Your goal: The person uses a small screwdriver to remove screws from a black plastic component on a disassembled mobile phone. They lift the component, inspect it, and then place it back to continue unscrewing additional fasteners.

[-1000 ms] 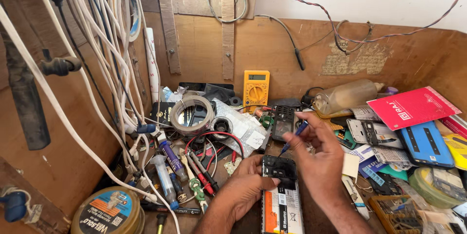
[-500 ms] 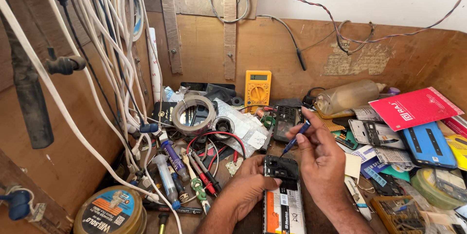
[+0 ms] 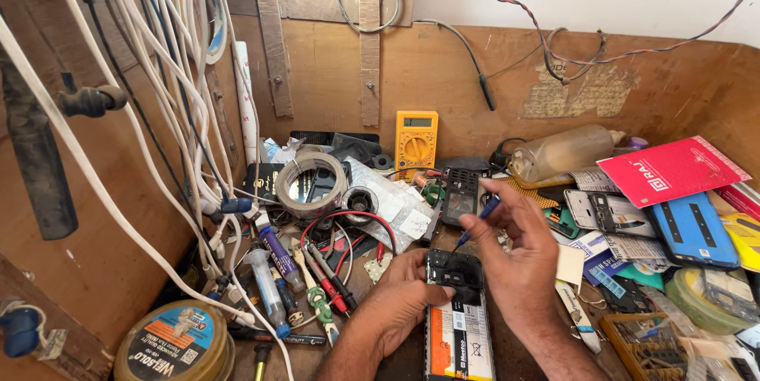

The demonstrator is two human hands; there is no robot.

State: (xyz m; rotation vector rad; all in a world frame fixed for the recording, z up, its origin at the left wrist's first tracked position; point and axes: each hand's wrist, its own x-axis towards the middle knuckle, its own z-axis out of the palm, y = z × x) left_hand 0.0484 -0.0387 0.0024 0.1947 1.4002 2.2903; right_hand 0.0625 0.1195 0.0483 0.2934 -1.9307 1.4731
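- My left hand (image 3: 396, 302): curled around the left edge of the opened phone (image 3: 457, 310), thumb laid on its upper part, steadying it on the bench.
- Opened phone: back cover off, battery with orange and white label showing, lying lengthwise at the bottom centre of the view, between my two hands.
- My right hand (image 3: 518, 258): thumb and forefinger pinched on a small blue-handled screwdriver (image 3: 479, 219), remaining fingers loosely curled; the heel of the hand sits at the phone's right edge.
- Screwdriver: slanted, tip pointing down toward the phone's top right corner; whether it touches I cannot tell.
- Yellow multimeter (image 3: 416, 142): upright against the wooden back wall, well behind the phone.
- Roll of clear tape (image 3: 310, 184): left of the multimeter, leaning on clutter.
- Red and black probe leads (image 3: 332, 274): just left of my left hand.
- Red booklet (image 3: 671, 169): far right, above a blue phone cover (image 3: 693, 230).
- Round solder tin (image 3: 176, 343): lower left corner.
- White cables (image 3: 150, 96): hanging down the left wall.
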